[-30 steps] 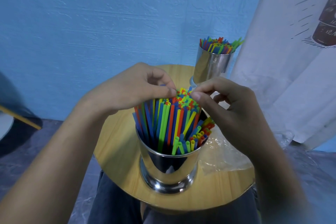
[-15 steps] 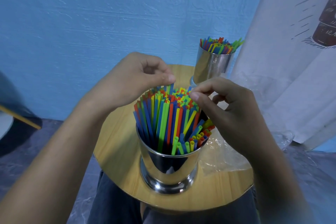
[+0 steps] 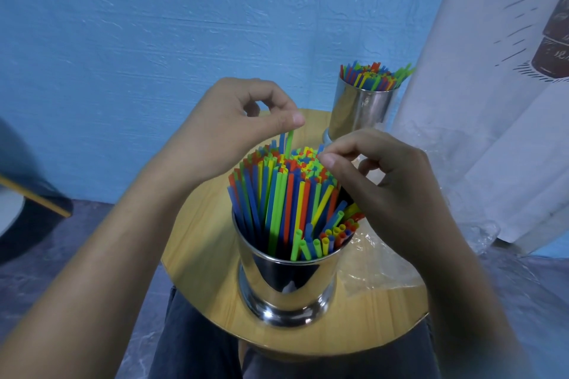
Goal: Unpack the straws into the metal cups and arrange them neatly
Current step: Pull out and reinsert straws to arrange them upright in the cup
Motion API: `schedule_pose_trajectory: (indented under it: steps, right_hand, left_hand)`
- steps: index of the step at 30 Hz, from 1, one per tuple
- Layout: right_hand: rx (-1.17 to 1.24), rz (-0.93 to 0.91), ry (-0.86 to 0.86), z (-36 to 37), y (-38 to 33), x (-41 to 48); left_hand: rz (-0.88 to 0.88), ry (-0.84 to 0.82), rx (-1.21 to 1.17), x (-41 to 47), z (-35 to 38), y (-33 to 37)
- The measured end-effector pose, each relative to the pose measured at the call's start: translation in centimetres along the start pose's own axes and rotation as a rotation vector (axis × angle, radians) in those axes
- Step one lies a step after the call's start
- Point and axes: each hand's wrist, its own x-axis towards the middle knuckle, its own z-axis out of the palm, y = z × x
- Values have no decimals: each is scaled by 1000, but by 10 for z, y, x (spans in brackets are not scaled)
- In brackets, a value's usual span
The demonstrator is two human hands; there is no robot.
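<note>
The straws (image 3: 286, 194) are stood in the near metal cup (image 3: 286, 280) on the bench (image 3: 197, 240), a second filled cup (image 3: 360, 108) behind it. Above the near cup the left hand (image 3: 234, 132) is curled, thumb at the tip of a raised green straw (image 3: 289, 143); the right hand (image 3: 385, 188) is curled at the straw tops; whether either pinches cannot be told. The raised straw is best eased straight down until level, neighbours being steadied.

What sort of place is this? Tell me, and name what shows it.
Probably a room at home, not a workshop: a round wooden table over the person's lap, a blue textured wall close behind it, and a white printed curtain hanging at the right.
</note>
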Motion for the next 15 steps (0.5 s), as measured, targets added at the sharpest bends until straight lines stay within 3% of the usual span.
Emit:
schedule_pose_trajectory:
  steps: [4, 10, 15]
  right_hand:
    - [-2, -20, 0, 1, 0, 1]
    - [0, -31, 14, 1, -1, 0]
    - [10, -1, 49, 1, -2, -1]
  left_hand:
    - [85, 144, -69, 2, 0, 4]
    - [269, 490, -222, 2, -11, 15]
    - [296, 702, -343, 0, -25, 13]
